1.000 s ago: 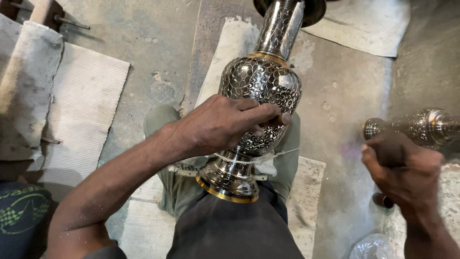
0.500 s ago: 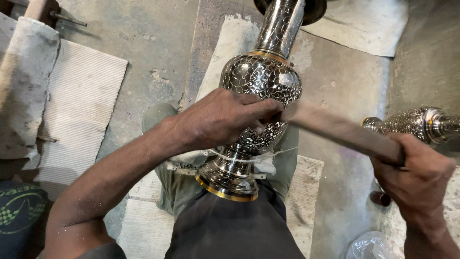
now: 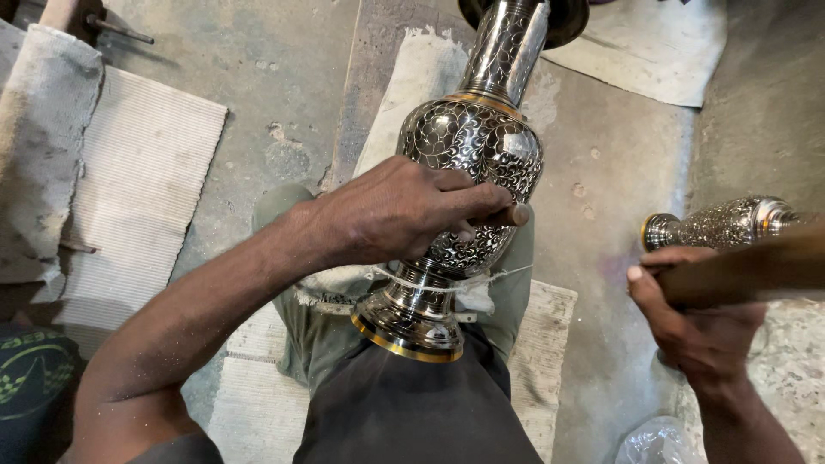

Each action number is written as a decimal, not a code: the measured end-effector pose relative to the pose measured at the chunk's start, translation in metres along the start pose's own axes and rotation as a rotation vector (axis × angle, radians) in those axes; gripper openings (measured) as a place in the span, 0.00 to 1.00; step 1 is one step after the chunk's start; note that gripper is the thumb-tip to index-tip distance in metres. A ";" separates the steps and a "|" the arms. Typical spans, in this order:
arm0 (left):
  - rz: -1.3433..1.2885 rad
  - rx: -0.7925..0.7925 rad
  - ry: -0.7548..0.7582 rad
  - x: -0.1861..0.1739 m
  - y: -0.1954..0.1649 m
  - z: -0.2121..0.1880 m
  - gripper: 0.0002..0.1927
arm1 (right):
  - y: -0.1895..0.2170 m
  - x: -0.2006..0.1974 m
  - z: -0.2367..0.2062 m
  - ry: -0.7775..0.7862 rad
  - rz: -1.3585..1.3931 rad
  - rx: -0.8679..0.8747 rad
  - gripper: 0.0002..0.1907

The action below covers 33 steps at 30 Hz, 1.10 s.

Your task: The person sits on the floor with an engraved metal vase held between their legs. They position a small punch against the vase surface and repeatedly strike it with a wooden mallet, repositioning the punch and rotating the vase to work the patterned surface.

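While the left hand keeps its grip closed on a small punch against the engraved metal vase at frame centre, the right hand, clenched round a wooden mallet, has swung back to the right edge, suggesting another strike is being readied.

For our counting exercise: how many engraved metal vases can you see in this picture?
2. One large engraved silver metal vase lies across the person's lap under the left hand. A second, smaller one lies on the floor at right, partly hidden behind the right hand.
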<state>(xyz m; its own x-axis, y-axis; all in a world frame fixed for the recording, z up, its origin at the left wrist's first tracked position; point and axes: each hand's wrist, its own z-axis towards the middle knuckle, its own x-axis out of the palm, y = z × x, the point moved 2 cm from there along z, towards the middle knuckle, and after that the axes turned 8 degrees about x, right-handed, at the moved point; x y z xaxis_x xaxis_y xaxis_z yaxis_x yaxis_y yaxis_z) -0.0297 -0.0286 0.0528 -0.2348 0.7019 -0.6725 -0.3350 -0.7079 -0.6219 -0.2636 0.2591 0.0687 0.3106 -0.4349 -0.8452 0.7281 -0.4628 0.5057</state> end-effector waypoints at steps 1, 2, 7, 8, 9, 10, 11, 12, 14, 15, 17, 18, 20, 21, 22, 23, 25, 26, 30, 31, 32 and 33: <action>-0.008 -0.010 -0.002 -0.001 -0.001 0.000 0.18 | -0.001 0.001 0.001 0.003 -0.119 0.023 0.09; -0.021 0.000 -0.008 -0.001 -0.002 0.001 0.18 | 0.000 0.002 0.003 -0.008 -0.134 -0.056 0.12; -0.006 0.038 -0.021 -0.001 0.000 0.002 0.18 | -0.004 0.005 0.007 -0.021 -0.008 -0.172 0.08; -0.013 0.033 -0.004 0.000 0.001 0.003 0.17 | -0.006 0.007 0.006 -0.009 -0.009 -0.175 0.07; -0.015 0.028 0.013 0.000 0.002 0.003 0.17 | -0.007 0.007 0.007 0.005 -0.091 -0.211 0.10; -0.021 0.022 0.032 0.001 0.003 0.003 0.16 | -0.007 0.009 0.006 0.022 -0.170 -0.243 0.12; -0.031 0.034 0.017 0.001 0.003 0.004 0.18 | -0.009 0.007 0.007 -0.002 -0.097 -0.226 0.09; -0.040 0.047 0.001 0.000 0.003 0.004 0.21 | -0.009 0.008 0.006 -0.026 -0.023 -0.211 0.07; -0.057 0.025 0.020 0.000 0.002 0.004 0.22 | -0.009 0.007 0.006 -0.018 -0.008 -0.186 0.07; -0.057 -0.004 0.055 0.000 0.003 0.005 0.22 | -0.008 0.006 0.006 0.006 -0.066 -0.183 0.09; -0.051 -0.011 0.077 -0.002 0.002 0.006 0.22 | -0.006 0.005 0.004 0.001 -0.057 -0.177 0.09; -0.042 0.015 0.061 -0.004 0.001 0.006 0.23 | -0.005 0.005 0.003 -0.032 0.009 -0.179 0.07; -0.032 0.003 0.088 -0.004 0.001 0.007 0.23 | -0.005 0.005 0.003 -0.033 -0.006 -0.157 0.08; -0.023 -0.033 0.129 -0.003 0.002 0.008 0.22 | -0.006 0.004 0.004 -0.006 -0.086 -0.138 0.10; -0.014 -0.068 0.172 -0.002 0.002 0.008 0.21 | -0.007 0.006 0.003 0.021 -0.163 -0.117 0.13; -0.021 -0.032 0.134 -0.003 0.002 0.008 0.20 | -0.008 0.004 0.004 -0.006 -0.107 -0.137 0.11; -0.034 0.041 0.056 -0.003 0.002 0.009 0.19 | -0.009 0.003 0.005 -0.035 -0.050 -0.178 0.08; -0.033 0.021 0.078 -0.002 0.003 0.008 0.19 | -0.009 0.003 0.005 -0.036 -0.052 -0.194 0.08; -0.019 0.007 0.110 0.001 0.007 0.009 0.20 | -0.009 0.002 0.005 -0.036 -0.083 -0.176 0.09; -0.019 0.018 0.103 0.002 0.008 0.009 0.20 | -0.008 0.002 0.005 -0.036 -0.077 -0.184 0.09; -0.029 0.043 0.085 0.002 0.008 0.009 0.20 | -0.006 0.003 0.003 -0.035 -0.071 -0.192 0.10; -0.038 0.067 0.066 0.002 0.009 0.010 0.19 | -0.004 0.003 0.004 -0.018 -0.101 -0.234 0.12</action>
<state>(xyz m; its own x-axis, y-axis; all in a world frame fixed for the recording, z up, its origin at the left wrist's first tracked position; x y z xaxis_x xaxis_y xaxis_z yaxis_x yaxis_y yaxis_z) -0.0418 -0.0323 0.0500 -0.1613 0.7197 -0.6753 -0.4033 -0.6726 -0.6204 -0.2681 0.2572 0.0650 0.2198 -0.4103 -0.8850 0.8772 -0.3139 0.3634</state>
